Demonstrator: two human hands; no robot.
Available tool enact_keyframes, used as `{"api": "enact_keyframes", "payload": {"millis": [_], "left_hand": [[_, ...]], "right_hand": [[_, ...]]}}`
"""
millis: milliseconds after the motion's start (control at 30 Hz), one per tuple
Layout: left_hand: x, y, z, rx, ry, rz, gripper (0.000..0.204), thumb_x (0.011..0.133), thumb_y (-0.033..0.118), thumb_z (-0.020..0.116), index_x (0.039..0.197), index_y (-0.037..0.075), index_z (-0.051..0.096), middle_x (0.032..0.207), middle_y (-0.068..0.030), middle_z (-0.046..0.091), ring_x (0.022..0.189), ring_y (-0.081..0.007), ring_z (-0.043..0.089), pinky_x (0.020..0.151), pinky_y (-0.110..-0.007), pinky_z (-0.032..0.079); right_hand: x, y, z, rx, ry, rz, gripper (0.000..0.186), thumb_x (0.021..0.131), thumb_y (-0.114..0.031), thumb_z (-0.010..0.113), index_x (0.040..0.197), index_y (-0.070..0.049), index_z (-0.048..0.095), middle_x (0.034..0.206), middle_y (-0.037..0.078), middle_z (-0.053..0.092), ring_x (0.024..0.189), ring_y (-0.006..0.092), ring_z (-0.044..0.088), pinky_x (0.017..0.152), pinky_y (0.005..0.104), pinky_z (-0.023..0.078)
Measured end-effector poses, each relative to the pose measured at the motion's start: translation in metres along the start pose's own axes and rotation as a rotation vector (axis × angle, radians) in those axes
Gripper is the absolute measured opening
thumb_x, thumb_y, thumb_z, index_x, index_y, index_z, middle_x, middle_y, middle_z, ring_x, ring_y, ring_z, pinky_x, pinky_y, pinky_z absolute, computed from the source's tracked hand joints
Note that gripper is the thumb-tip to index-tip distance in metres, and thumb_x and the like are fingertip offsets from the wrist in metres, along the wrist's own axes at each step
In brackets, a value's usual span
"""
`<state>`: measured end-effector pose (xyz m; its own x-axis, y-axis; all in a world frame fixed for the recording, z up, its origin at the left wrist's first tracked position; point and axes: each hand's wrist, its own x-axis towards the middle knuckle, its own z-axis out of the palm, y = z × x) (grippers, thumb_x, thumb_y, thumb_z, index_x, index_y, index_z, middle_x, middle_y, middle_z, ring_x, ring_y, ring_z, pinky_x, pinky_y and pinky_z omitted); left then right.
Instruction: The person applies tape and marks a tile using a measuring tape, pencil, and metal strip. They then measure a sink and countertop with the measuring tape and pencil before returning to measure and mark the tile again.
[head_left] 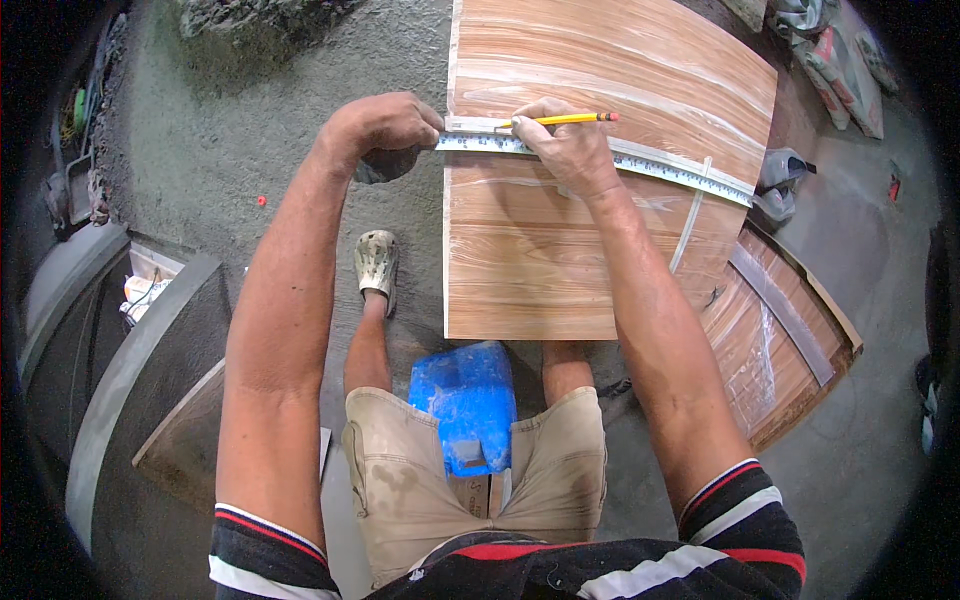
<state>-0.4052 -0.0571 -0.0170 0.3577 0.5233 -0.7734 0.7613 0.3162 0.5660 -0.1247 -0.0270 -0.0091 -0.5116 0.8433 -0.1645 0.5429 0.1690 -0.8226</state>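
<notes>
A large wood-grain panel (530, 290) with pale edges lies in front of me. The white blade of a tape measure (680, 176) runs across it from left to right, bowing slightly. My left hand (390, 128) is closed on the tape's left end, just off the panel's left edge; a dark shape under that hand is hard to make out. In my right hand (570, 148) is a yellow pencil (572, 119), its point facing left. The fingers rest by the tape, with the pencil tip close to a pale strip (478, 125) along the tape's far side.
A blue plastic container (462, 400) stands between my legs. Another wood-grain panel (770, 340) lies lower right, beside the large one. Curved-looking grey slabs (140, 370) stand at left. Bags (845, 80) lie upper right; a rough grey mound (250, 40) is upper left.
</notes>
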Motion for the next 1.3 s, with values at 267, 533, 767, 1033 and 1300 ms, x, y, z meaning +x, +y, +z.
{"api": "enact_keyframes", "payload": {"millis": [267, 533, 767, 1033, 1300], "left_hand": [[-0.006, 0.000, -0.003, -0.009, -0.014, -0.044, 0.037, 0.089, 0.027, 0.065, 0.118, 0.004, 0.073, 0.090, -0.0144, 0.074, 0.081, -0.0231, 0.068, 0.078, -0.039, 0.054], [-0.010, 0.010, -0.005, -0.020, -0.015, -0.055, 0.036, 0.089, 0.024, 0.063, 0.117, 0.005, 0.073, 0.084, -0.0121, 0.072, 0.079, -0.0207, 0.066, 0.077, -0.038, 0.053], [-0.009, 0.008, -0.005, -0.016, -0.017, -0.068, 0.036, 0.089, 0.027, 0.063, 0.117, 0.005, 0.073, 0.083, -0.0123, 0.071, 0.077, -0.0215, 0.065, 0.076, -0.039, 0.053], [-0.012, 0.009, -0.002, 0.027, 0.029, -0.049, 0.035, 0.088, 0.029, 0.063, 0.113, 0.006, 0.074, 0.087, -0.0138, 0.073, 0.078, -0.0250, 0.066, 0.078, -0.040, 0.053], [-0.060, 0.022, 0.058, -0.152, -0.016, 0.131, 0.034, 0.092, 0.032, 0.062, 0.109, 0.006, 0.075, 0.096, -0.0163, 0.074, 0.092, -0.0300, 0.070, 0.087, -0.042, 0.054]], "right_hand": [[-0.002, -0.012, -0.004, 0.000, -0.096, 0.083, 0.020, 0.095, -0.022, 0.071, 0.099, -0.004, 0.076, 0.085, 0.007, 0.076, 0.077, 0.0143, 0.070, 0.071, 0.0307, 0.057], [-0.001, -0.002, 0.001, 0.029, -0.001, 0.033, 0.020, 0.092, -0.029, 0.069, 0.091, -0.012, 0.078, 0.074, 0.006, 0.074, 0.067, 0.0196, 0.071, 0.063, 0.0336, 0.057], [-0.002, -0.008, -0.001, -0.023, -0.073, 0.049, 0.019, 0.095, -0.022, 0.071, 0.096, -0.004, 0.076, 0.080, 0.008, 0.075, 0.073, 0.0156, 0.070, 0.068, 0.0320, 0.056], [-0.007, -0.017, -0.010, 0.163, 0.087, 0.065, 0.015, 0.095, -0.018, 0.066, 0.093, -0.006, 0.075, 0.086, 0.006, 0.075, 0.076, 0.0149, 0.070, 0.068, 0.0313, 0.056], [-0.108, -0.052, -0.095, 0.906, 0.517, 0.259, 0.013, 0.102, -0.010, 0.058, 0.095, 0.001, 0.063, 0.090, 0.010, 0.066, 0.086, 0.0154, 0.064, 0.082, 0.0314, 0.053]]}}
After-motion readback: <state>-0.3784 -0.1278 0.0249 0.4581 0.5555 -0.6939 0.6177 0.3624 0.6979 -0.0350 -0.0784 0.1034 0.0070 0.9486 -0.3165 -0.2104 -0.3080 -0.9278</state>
